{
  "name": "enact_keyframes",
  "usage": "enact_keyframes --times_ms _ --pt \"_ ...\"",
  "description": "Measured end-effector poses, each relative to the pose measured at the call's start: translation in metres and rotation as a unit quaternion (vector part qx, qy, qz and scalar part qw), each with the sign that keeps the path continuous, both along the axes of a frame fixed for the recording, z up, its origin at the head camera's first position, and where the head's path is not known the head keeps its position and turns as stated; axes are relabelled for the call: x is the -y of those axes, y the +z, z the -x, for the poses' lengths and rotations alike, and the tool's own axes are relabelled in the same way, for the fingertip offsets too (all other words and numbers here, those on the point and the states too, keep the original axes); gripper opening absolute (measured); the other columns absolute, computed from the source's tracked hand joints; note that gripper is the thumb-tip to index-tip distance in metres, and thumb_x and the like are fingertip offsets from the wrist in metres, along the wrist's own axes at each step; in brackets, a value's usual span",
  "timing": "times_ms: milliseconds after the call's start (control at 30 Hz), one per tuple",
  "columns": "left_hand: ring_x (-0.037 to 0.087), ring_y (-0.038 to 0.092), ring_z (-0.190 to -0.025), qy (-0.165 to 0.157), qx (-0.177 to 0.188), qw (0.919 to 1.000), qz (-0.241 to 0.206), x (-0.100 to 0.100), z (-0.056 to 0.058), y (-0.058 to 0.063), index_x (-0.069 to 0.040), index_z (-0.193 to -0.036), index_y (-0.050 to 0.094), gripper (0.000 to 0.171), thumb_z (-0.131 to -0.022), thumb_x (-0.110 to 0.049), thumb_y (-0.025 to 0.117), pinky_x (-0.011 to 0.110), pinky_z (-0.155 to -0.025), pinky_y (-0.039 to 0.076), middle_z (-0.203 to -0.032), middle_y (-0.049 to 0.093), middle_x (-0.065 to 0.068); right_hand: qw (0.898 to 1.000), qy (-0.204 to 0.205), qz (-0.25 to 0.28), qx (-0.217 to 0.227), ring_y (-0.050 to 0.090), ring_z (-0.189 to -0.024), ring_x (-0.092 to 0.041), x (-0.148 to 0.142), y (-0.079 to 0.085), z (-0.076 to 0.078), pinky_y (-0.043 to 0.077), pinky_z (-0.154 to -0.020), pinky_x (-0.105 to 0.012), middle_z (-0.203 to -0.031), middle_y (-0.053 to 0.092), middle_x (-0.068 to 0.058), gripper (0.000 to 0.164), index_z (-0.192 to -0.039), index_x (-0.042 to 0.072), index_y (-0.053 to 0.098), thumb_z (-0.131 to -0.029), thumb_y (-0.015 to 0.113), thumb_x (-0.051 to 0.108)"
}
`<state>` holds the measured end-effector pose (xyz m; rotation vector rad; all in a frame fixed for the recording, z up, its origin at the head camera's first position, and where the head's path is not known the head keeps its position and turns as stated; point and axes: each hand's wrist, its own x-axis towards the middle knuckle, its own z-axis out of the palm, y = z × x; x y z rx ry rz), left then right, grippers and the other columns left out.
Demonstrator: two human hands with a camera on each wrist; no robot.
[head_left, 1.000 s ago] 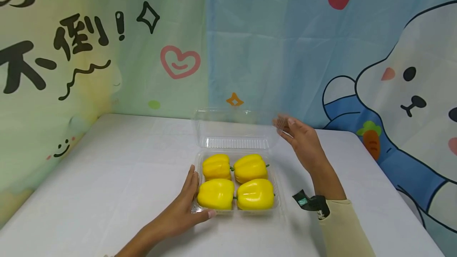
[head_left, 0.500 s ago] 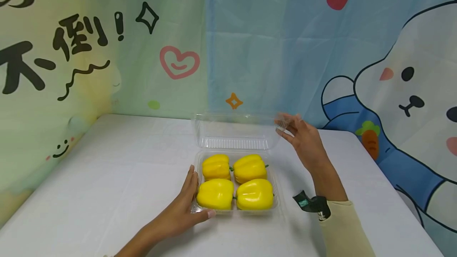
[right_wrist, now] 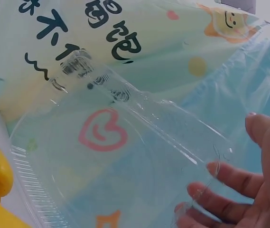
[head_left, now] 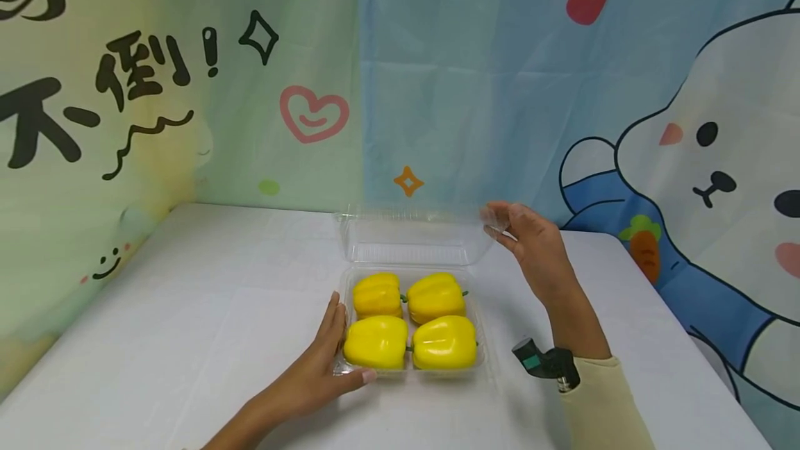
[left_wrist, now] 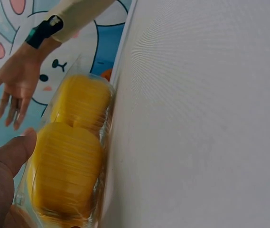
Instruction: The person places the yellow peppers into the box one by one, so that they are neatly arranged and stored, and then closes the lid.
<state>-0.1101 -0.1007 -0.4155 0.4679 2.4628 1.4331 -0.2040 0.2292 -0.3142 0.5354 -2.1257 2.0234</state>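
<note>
Several yellow bell peppers [head_left: 376, 343] lie in two rows in a clear plastic clamshell box [head_left: 481, 328]. Its hinged lid [head_left: 415, 240] stands raised at the back, tilted over the box. My left hand [head_left: 320, 375] rests against the box's left side and front corner, fingers straight, thumb along the front edge. My right hand [head_left: 536, 248] is at the lid's upper right corner. In the right wrist view, its fingers [right_wrist: 232, 183] are behind the clear lid [right_wrist: 101, 166], while the thumb stands apart. The left wrist view shows two peppers [left_wrist: 68, 166] through the box wall.
A white-covered table [head_left: 225, 297] surrounds the box on all sides. Behind it hangs a printed cloth backdrop [head_left: 462, 75] with hearts, writing and a cartoon rabbit. A dark wrist strap [head_left: 553, 362] sits over the right sleeve's cuff.
The lid's upper edge has come forward and down a little, with my right hand staying at its corner. My left hand and the peppers have kept their places.
</note>
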Motion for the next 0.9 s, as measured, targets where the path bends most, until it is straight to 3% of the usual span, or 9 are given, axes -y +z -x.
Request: enact_keyframes --times_ms 233,600,900 --pt "0.020 -0.005 -0.145 -0.002 0.002 1.0000 -0.001 0.000 0.001 -0.002 -0.009 -0.155 -0.005 0.111 -0.085 -0.050 0.071 0.048 -0.114 0.008 -0.158 -0.024 -0.002 0.994 -0.064 -0.084 0.005 0.051 -0.125 -0.029 0.005 0.001 -0.003 0.045 -0.095 -0.028 -0.135 0.052 -0.021 0.050 -0.129 -0.006 0.053 -0.101 0.052 0.036" --pt "0.019 -0.002 -0.145 0.000 0.000 1.0000 -0.005 0.001 0.002 -0.002 -0.009 -0.155 -0.005 0.111 -0.085 -0.050 0.071 0.047 -0.114 0.008 -0.158 -0.025 -0.003 0.989 -0.059 -0.126 0.042 0.047 -0.127 -0.026 0.003 0.001 -0.014 0.040 -0.101 -0.032 -0.135 0.052 -0.012 0.052 -0.133 -0.001 0.052 -0.101 0.052 0.040" --pt "0.021 -0.006 -0.145 0.000 0.001 1.0000 0.000 0.000 0.001 -0.001 -0.008 -0.155 -0.006 0.112 -0.085 -0.051 0.071 0.048 -0.113 0.007 -0.158 -0.025 -0.001 0.978 -0.066 -0.194 0.043 0.050 -0.121 -0.024 -0.003 -0.003 -0.028 0.040 -0.104 -0.045 -0.133 0.055 -0.009 0.047 -0.131 0.003 0.055 -0.101 0.053 0.038"
